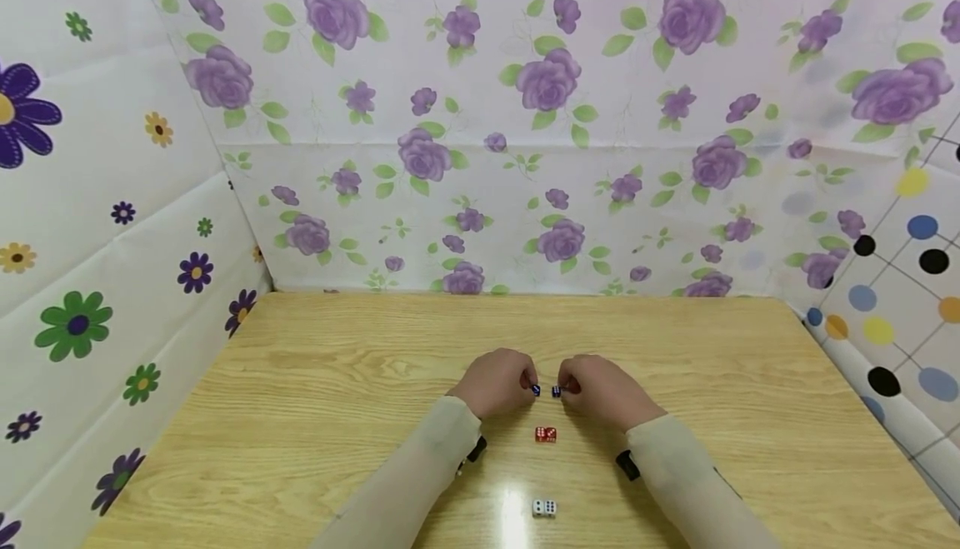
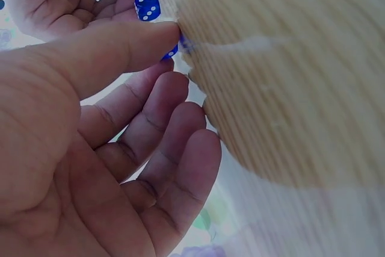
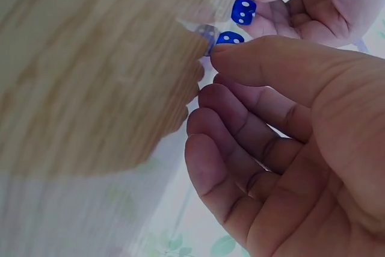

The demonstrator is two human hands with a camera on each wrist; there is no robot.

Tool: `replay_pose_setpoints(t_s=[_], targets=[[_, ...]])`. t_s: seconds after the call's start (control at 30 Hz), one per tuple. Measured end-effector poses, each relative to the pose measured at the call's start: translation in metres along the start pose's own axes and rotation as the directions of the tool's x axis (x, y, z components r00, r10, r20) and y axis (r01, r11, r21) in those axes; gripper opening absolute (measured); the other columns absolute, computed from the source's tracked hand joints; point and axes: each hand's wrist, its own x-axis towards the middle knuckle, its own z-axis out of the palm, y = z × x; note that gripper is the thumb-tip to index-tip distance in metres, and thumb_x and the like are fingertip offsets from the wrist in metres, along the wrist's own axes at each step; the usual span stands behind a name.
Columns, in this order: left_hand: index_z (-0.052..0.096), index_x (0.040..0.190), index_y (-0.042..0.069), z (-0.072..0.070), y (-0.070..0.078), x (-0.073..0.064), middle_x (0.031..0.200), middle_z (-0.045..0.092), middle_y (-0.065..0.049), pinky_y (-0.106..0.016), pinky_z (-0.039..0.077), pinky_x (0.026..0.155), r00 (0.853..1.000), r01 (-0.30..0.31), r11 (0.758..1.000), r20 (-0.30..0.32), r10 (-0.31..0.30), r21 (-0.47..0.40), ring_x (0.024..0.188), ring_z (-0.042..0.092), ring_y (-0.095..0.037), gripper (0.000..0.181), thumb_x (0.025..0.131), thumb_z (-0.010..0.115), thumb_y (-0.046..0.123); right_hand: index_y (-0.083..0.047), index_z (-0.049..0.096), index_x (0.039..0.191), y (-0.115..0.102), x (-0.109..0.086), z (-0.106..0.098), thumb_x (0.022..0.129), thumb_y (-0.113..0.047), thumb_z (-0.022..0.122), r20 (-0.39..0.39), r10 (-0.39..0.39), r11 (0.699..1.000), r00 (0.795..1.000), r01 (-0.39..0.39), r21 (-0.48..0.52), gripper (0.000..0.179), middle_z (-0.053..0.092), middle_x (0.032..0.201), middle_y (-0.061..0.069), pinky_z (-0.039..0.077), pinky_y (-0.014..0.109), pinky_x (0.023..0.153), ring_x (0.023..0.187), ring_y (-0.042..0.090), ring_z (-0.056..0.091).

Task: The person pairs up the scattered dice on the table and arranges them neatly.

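Between the thumb and index finger of my left hand [image 1: 497, 382] is a blue die [image 1: 536, 391] with white pips. My right hand [image 1: 606, 391] pinches a second blue die [image 1: 556, 391] just to the right, and a small gap separates the two dice. In the left wrist view, the thumb hides most of the left blue die [image 2: 171, 53]. The right wrist view has the right blue die [image 3: 230, 38] partly behind the thumb, with the left one beyond it. Both hands are low at the wooden table, fingertips close to its surface.
Nearer to me, two red dice [image 1: 546, 434] sit side by side on the wooden table [image 1: 337, 382]. Closer still are two white dice [image 1: 544, 508], also side by side. Flowered cloth [image 1: 480, 199] hangs behind the table, with patterned cloths at left and right.
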Motion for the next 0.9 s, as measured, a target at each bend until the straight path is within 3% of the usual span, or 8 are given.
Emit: replay_pose_setpoints(t_s=[0.37, 0.9], targets=[[0.071, 0.088, 0.018, 0.002, -0.003, -0.001, 0.083, 0.064, 0.011, -0.025, 0.047, 0.067, 1.0, 0.023, 1.0, 0.007, -0.023, -0.002, 0.071, 0.055, -0.004, 0.006, 0.083, 0.073, 0.021, -0.017, 0.067, 0.083, -0.004, 0.006, 0.01, 0.084, -0.011, 0.07, -0.015, -0.054, 0.998, 0.998, 0.054, -0.012, 0.008, 0.057, 0.075, -0.011, 0.045, 0.028, 0.066, 0.067, 0.006, 0.05], [0.07, 0.082, 0.018, 0.004, 0.0, 0.002, 0.077, 0.061, 0.012, -0.022, 0.045, 0.063, 1.0, 0.009, 1.0, -0.011, -0.009, -0.009, 0.067, 0.053, -0.004, 0.005, 0.08, 0.074, 0.02, -0.016, 0.066, 0.08, -0.012, 0.008, 0.01, 0.083, -0.009, 0.071, -0.012, -0.091, 0.995, 0.996, 0.091, 0.031, 0.008, 0.057, 0.073, -0.01, 0.044, 0.027, 0.064, 0.066, 0.007, 0.05]])
